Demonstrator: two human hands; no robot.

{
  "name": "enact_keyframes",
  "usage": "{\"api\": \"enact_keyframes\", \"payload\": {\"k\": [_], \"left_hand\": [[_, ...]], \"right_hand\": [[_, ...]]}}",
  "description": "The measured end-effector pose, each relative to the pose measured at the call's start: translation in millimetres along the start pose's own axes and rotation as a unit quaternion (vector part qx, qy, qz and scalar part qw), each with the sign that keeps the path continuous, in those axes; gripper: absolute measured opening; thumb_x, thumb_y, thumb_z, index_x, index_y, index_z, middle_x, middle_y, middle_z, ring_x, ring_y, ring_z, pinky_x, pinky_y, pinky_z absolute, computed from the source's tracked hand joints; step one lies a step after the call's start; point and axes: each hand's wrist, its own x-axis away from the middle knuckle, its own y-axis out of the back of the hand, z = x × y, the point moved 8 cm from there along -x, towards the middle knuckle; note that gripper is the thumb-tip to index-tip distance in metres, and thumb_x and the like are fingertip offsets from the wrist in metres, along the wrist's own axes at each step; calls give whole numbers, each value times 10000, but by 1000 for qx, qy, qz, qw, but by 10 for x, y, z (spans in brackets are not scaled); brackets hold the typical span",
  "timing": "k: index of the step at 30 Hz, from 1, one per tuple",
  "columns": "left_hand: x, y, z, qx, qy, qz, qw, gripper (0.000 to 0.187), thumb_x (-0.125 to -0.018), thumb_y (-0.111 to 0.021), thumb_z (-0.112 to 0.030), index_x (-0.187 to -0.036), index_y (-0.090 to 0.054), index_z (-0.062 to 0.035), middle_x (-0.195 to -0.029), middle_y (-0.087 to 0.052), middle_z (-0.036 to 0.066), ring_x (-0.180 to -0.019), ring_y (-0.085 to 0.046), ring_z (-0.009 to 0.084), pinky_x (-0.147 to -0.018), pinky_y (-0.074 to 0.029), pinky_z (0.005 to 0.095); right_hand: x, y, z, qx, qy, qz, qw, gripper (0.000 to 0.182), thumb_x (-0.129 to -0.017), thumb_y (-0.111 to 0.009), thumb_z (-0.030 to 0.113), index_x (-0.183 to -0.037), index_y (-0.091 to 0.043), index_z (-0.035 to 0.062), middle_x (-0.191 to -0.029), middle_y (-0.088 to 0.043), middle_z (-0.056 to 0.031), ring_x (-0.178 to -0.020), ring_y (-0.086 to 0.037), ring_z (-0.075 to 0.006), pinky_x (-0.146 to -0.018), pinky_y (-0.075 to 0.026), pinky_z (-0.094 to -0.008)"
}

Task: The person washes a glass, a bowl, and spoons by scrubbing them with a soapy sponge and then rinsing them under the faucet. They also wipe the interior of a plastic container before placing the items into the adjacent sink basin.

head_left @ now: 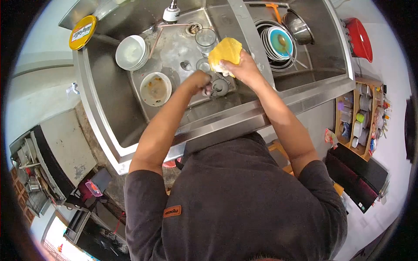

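On my feed the yellow cloth (225, 51), sudsy at its lower edge, is over the sink (176, 48), grasped in my right hand's (244, 69) grip. My left hand (199, 81) blurs near it; I can't tell its grip. Beyond sit a clear glass (206, 39) and a soiled bowl (156, 89).

We wear a dark charcoal-brown T-shirt (257, 204), matte and plain across the body; its short left sleeve (143, 191) and right sleeve (320, 185) end above our elbows; on the left of our chest sits a small rectangular orange-brown patch (172, 211), marked with dark lettering that looks upside down to us.
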Motion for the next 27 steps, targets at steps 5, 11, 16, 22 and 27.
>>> {"api": "enact_keyframes", "payload": {"k": [5,11,16,22,27], "left_hand": [[-358,-631,141,-627,-52,201,751,211,-812,-616,-197,-768,-701,-9,-687,-693,114,-556,-665,243,-541,-514,380],[-211,-577,-198,-537,-25,-18,843,379,-843,-598,-301,-1165,-670,-115,-1138,-682,114,-1041,-664,232,-878,-496,369],[-173,-496,-303,-594,-57,-1,802,333,-850,-594,-358,-1005,-712,-88,-982,-719,83,-883,-698,215,-794,-521,376],[-177,271,-334,-354,50,100,929,494,-795,-656,-450,-921,-673,28,-837,-699,135,-663,-666,224,-761,-540,371],[-927,1413,102,-400,9,-162,902,567,-793,-660,-459,-1048,-647,47,-997,-682,228,-969,-665,370,-898,-513,406]], "right_hand": [[-16,-87,134,2,20,14,1000,452,-821,-733,74,-1220,-533,3,-1123,-664,-78,-1026,-635,-156,-894,-499,-298],[-84,-64,137,20,25,10,999,472,-825,-739,105,-1231,-523,-3,-1124,-661,-92,-1034,-631,-165,-902,-494,-306],[-73,-37,219,72,39,6,997,476,-829,-738,130,-1230,-519,-5,-1142,-652,-109,-1058,-626,-185,-919,-485,-312],[-84,-12,277,75,29,-13,997,532,-805,-720,266,-1221,-535,-11,-1111,-660,-213,-1064,-634,-342,-907,-491,-385],[-59,0,360,95,0,-20,995,518,-813,-716,255,-1221,-534,-8,-1104,-663,-207,-1069,-635,-336,-910,-490,-377]]}}
